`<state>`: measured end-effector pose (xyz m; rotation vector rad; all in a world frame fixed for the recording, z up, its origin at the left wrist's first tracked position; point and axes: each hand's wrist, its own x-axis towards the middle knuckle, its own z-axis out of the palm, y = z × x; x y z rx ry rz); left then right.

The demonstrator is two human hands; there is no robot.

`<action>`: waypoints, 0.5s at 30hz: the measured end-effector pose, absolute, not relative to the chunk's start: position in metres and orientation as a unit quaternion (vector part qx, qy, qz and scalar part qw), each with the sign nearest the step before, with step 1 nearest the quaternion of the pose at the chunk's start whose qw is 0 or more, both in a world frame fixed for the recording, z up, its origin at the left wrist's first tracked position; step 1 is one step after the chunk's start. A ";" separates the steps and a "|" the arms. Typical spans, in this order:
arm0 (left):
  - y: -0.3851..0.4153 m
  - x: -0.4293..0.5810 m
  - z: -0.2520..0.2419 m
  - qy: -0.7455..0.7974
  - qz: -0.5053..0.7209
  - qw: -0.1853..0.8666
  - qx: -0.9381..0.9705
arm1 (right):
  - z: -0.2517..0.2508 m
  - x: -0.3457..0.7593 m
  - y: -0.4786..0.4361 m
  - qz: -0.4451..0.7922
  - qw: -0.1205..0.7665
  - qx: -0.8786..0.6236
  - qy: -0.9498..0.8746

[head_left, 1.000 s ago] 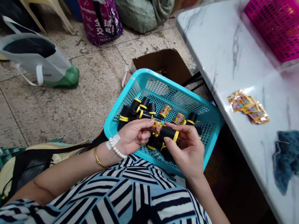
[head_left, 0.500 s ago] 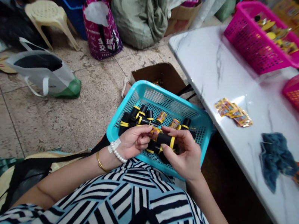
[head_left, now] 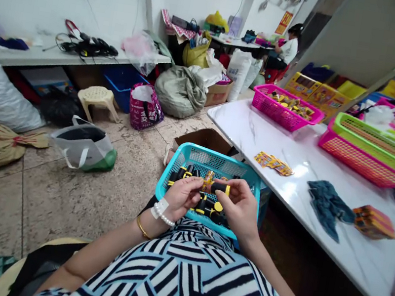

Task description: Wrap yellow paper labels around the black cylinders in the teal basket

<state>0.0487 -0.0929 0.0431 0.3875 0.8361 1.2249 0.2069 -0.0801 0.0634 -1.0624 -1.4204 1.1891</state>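
Note:
Over the turquoise plastic basket, my right hand grips a small black cylinder with a yellow rim, lying sideways between thumb and fingers. My left hand is closed in a pinch on the near edge of an orange printed label, which lies against the cylinder's left end. Whether the label is stuck to it I cannot tell. Below the hands, several similar black-and-yellow cylinders lie loose in the basket, partly hidden by my fingers.
To the right, a white marbled table bears a stack of printed labels, a dark blue cloth, an orange bundle and a pink basket of yellow pieces. A cardboard box stands behind my basket. Someone sits far back.
The head view has tilted up, bringing the wall and far tables into sight. Both hands keep their hold on the label and cylinder, with little shift between them.

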 end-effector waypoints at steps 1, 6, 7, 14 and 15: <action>-0.093 0.049 0.045 0.380 0.557 0.717 0.176 | 0.063 0.206 -0.082 0.472 0.500 -0.435 -0.582; -0.094 0.049 0.054 0.380 0.552 0.721 0.177 | 0.058 0.209 -0.082 0.454 0.515 -0.404 -0.605; -0.094 0.048 0.055 0.379 0.553 0.720 0.181 | 0.057 0.211 -0.081 0.438 0.518 -0.409 -0.611; -0.099 0.047 0.067 0.369 0.580 0.696 0.207 | 0.067 0.220 -0.083 0.405 0.539 -0.389 -0.628; -0.100 0.047 0.068 0.365 0.577 0.699 0.212 | 0.069 0.221 -0.085 0.407 0.539 -0.382 -0.631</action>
